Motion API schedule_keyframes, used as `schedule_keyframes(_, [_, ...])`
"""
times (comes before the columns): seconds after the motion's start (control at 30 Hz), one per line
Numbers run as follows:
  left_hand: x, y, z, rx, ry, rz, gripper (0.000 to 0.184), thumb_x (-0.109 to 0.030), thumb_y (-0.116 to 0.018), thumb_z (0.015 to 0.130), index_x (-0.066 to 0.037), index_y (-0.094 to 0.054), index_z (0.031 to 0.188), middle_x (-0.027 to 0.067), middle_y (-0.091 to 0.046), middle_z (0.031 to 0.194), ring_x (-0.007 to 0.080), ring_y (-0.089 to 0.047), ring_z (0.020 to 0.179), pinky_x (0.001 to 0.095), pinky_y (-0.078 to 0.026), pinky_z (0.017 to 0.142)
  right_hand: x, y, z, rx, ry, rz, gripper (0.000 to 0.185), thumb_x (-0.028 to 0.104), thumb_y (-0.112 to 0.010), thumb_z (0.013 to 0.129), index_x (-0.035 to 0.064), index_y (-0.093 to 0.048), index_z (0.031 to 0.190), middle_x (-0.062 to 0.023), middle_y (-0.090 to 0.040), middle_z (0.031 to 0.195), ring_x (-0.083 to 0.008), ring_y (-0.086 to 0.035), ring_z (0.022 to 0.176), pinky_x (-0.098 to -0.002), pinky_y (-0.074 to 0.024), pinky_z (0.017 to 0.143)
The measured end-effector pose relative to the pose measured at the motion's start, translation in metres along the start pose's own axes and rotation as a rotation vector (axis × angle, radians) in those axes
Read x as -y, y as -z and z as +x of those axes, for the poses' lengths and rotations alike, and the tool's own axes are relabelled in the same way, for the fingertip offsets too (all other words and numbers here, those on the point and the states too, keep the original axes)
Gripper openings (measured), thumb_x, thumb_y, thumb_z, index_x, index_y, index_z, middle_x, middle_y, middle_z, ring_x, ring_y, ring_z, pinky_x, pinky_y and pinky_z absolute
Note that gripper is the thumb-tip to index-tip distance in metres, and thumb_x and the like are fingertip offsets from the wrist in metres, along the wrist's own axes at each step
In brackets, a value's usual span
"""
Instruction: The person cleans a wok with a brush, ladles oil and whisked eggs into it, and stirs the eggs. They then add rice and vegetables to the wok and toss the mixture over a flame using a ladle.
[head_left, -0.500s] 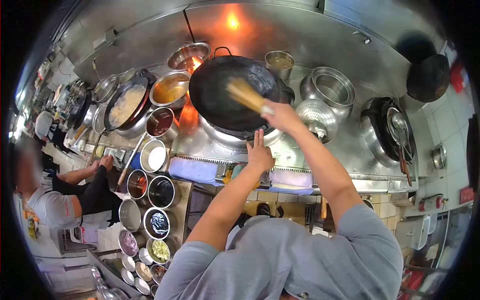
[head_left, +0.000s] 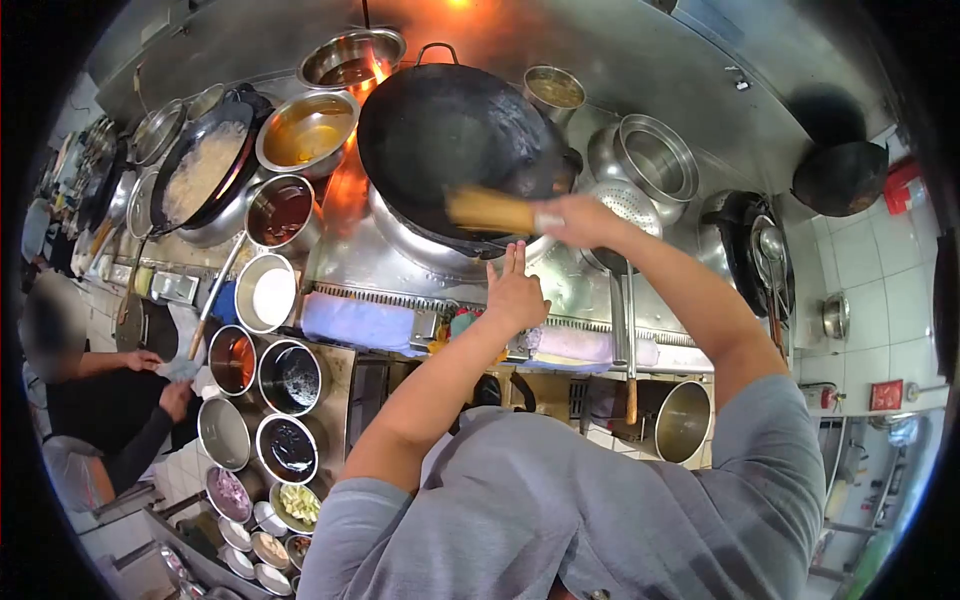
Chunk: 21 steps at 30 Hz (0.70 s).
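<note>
the right hand (head_left: 578, 221) pinches a bamboo brush (head_left: 492, 211) — over the big wok's (head_left: 450, 135) near side; left hand (head_left: 518, 298) at the near rim — two fingers extended together.

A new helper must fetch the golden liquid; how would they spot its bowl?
Find the large black wok; just to its left, beside the flames, stands a wide steel bowl. Its liquid is golden yellow, whereas the pot just in front holds dark red liquid and the bowl behind looks brownish inside.
</note>
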<state>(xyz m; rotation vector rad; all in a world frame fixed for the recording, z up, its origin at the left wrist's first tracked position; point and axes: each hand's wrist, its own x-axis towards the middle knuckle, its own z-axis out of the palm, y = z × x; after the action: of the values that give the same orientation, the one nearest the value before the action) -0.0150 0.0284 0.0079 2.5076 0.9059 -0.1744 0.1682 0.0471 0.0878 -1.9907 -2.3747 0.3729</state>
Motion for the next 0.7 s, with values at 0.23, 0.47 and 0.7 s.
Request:
schedule_keyframes(0.23, [0.004,0.002,0.002,0.054,-0.002,-0.050,0.056,-0.046,-0.055,0.085,-0.006,-0.059,0.124,0.0205,-0.006,0.156,0.0321,-0.006,0.145,0.0572,-0.017,0.112,-0.045,0.053,0.012,-0.152,-0.542,-0.157,0.035,0.036,-0.057,0.084,0.0057,-0.067,0.098,-0.0176,-0.068,0.095,-0.0348,-0.065,0.090,-0.0470,-0.0515,0.078])
schedule_keyframes(0.47, [0.010,0.012,-0.001,0.088,-0.011,-0.047,0.052,-0.046,-0.056,0.086,-0.005,-0.063,0.118,0.0180,-0.006,0.156,0.0299,-0.006,0.145,0.0596,-0.014,0.111,-0.124,0.001,-0.016,0.072,-0.526,-0.073,0.041,0.038,-0.056,0.087,0.0197,-0.060,0.123,-0.0190,-0.066,0.102,-0.0359,-0.063,0.093,-0.0456,-0.0494,0.084])
schedule_keyframes(0.7, [0.005,0.009,0.000,0.091,0.017,-0.053,0.049,-0.044,-0.058,0.085,-0.005,-0.065,0.114,0.0153,-0.004,0.157,0.0270,-0.003,0.146,0.0635,-0.010,0.110,-0.035,-0.002,-0.028,-0.027,-0.276,-0.089,0.041,0.041,-0.053,0.089,0.0207,-0.059,0.124,-0.0196,-0.066,0.103,-0.0366,-0.063,0.095,-0.0456,-0.0497,0.083])
